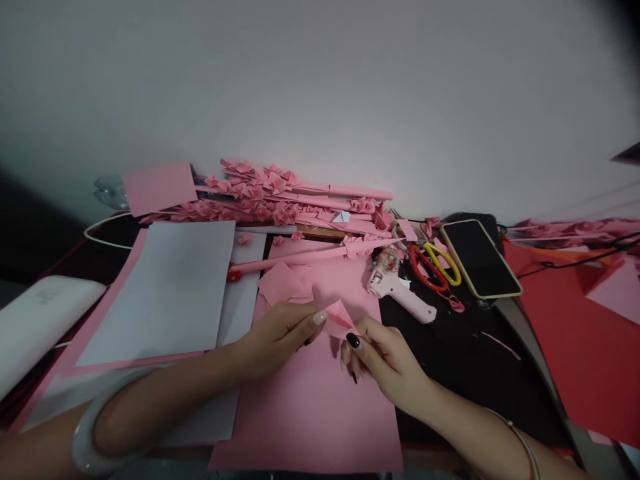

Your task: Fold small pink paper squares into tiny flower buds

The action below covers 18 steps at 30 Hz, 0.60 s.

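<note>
A small folded piece of pink paper (339, 318) is pinched between both my hands above a large pink sheet (315, 407). My left hand (280, 337) grips its left side with thumb and fingers closed. My right hand (381, 360), with dark nails, pinches its right lower edge. A white bangle circles my left wrist and a thin bracelet my right.
White paper sheets (165, 293) lie to the left. Pink paper roses and rolled stems (280, 197) pile along the wall. A pink glue gun (400, 290), red and yellow scissors (433, 267) and a phone (480, 259) lie right. Red paper (580, 340) covers the far right.
</note>
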Each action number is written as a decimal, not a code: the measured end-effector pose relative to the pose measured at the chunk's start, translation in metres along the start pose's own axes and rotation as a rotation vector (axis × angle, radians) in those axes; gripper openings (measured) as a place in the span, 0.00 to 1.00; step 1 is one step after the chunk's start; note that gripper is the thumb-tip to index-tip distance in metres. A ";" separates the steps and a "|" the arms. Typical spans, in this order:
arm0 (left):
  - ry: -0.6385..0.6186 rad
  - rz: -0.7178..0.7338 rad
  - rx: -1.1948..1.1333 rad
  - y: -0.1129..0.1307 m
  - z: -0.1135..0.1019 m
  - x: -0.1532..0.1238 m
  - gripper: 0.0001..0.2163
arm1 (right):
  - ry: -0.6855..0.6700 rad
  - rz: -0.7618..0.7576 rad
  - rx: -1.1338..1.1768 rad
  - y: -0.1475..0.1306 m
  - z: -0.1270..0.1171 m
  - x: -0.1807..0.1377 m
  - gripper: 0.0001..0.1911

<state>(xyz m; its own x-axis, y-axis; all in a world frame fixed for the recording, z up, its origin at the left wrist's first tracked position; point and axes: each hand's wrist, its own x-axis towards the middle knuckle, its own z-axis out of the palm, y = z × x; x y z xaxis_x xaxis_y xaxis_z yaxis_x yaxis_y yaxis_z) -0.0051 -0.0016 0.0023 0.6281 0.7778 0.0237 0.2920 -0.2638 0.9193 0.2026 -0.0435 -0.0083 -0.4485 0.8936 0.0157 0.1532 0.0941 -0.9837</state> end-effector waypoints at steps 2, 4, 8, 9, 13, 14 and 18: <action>-0.021 -0.014 -0.017 0.000 0.002 0.000 0.20 | 0.032 -0.002 0.036 -0.002 0.002 0.002 0.12; -0.027 -0.026 -0.043 0.000 0.004 -0.001 0.20 | 0.070 -0.011 0.094 -0.004 0.005 0.005 0.12; -0.001 -0.048 -0.128 -0.001 0.010 0.000 0.20 | 0.123 -0.020 0.243 -0.005 0.009 0.012 0.13; 0.015 -0.053 -0.151 -0.001 0.011 0.001 0.20 | 0.124 -0.022 0.265 -0.005 0.009 0.014 0.14; 0.080 -0.103 -0.236 -0.002 0.013 0.004 0.21 | 0.102 -0.055 0.228 -0.004 0.012 0.021 0.17; 0.095 -0.116 -0.253 -0.001 0.014 0.006 0.21 | 0.101 -0.069 0.216 -0.004 0.013 0.023 0.17; 0.264 -0.058 -0.298 -0.001 0.016 0.009 0.21 | 0.151 -0.113 0.164 -0.005 0.017 0.033 0.19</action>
<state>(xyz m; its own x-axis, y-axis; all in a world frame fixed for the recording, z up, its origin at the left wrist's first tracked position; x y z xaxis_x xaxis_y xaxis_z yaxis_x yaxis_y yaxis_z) 0.0122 -0.0034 -0.0047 0.3984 0.9166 0.0327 0.0755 -0.0683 0.9948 0.1723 -0.0223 -0.0063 -0.3163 0.9380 0.1416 -0.0405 0.1358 -0.9899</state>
